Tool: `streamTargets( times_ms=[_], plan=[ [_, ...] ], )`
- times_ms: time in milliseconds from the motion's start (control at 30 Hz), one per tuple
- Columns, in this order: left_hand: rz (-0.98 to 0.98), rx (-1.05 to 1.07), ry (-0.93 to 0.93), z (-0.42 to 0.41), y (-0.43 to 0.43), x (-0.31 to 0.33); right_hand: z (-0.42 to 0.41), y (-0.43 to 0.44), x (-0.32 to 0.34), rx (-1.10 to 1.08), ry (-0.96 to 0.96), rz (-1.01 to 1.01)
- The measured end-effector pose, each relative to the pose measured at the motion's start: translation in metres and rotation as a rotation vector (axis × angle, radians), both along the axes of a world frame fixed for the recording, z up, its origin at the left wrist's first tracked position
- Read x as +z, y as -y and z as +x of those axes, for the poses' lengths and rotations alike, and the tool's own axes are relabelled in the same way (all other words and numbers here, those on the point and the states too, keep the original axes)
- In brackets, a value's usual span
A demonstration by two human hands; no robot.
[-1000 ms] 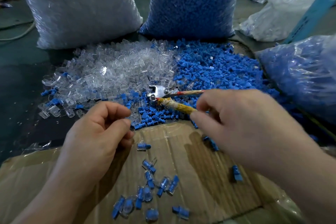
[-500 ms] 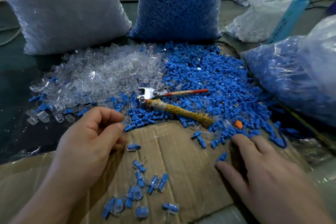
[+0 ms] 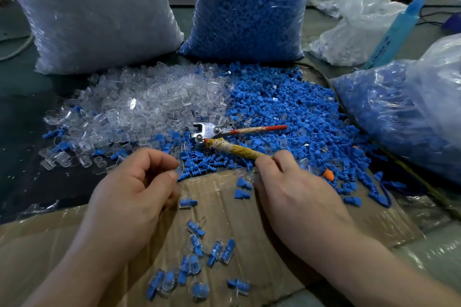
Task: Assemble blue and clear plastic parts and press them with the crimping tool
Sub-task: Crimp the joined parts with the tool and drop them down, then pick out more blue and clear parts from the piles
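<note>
My left hand (image 3: pixel 139 189) pinches a small clear plastic part (image 3: pixel 178 170) between thumb and index finger, at the near edge of the piles. The crimping tool (image 3: pixel 212 132) lies on the parts with its metal head to the left, one red handle and one yellow-taped handle (image 3: pixel 237 149). My right hand (image 3: pixel 289 189) has its fingers curled over the end of the yellow handle; whether they grip it or a part is hidden. A clear parts pile (image 3: pixel 139 107) lies to the left and a blue parts pile (image 3: pixel 287 107) to the right.
Several joined blue-and-clear pieces (image 3: pixel 197 264) lie on the cardboard sheet (image 3: pixel 237 227) in front of me. A sack of clear parts (image 3: pixel 92 12) and a sack of blue parts (image 3: pixel 247 7) stand behind the piles. Another filled bag (image 3: pixel 411 112) sits at the right.
My right hand left the tool's handles, dropped to the cardboard at the right, then came back up to the yellow handle's end. My left hand kept its pinch and barely moved.
</note>
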State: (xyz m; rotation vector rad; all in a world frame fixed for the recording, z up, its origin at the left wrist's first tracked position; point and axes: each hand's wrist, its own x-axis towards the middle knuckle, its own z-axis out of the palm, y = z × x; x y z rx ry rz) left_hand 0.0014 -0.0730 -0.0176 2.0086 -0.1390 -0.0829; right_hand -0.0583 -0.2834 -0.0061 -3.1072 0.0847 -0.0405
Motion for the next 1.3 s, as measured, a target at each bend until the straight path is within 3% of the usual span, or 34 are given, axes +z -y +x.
streamTargets(
  times_ms=[267,500,700,900,1033,1167,1300],
  plan=[
    [0.024,-0.001,0.034,-0.001,-0.002,-0.002,0.021,-0.015,0.005,0.186,0.041,0.151],
    [0.234,-0.111,0.221,-0.009,0.003,0.001,0.021,-0.015,-0.004,0.282,0.036,0.055],
    [0.251,-0.217,0.253,-0.012,0.005,0.005,0.046,-0.020,-0.007,0.402,0.120,0.041],
    [0.190,-0.220,0.188,-0.010,0.001,0.003,0.055,-0.026,-0.004,0.412,0.168,0.104],
    [0.054,-0.092,0.113,-0.005,0.000,-0.003,0.038,-0.016,0.003,0.298,0.180,0.098],
    [-0.117,-0.013,0.043,0.001,-0.004,-0.004,0.024,-0.007,0.003,0.238,0.049,0.045],
    [-0.134,-0.063,0.026,0.000,-0.001,-0.002,0.031,-0.012,0.004,0.298,-0.009,0.082]
  ],
)
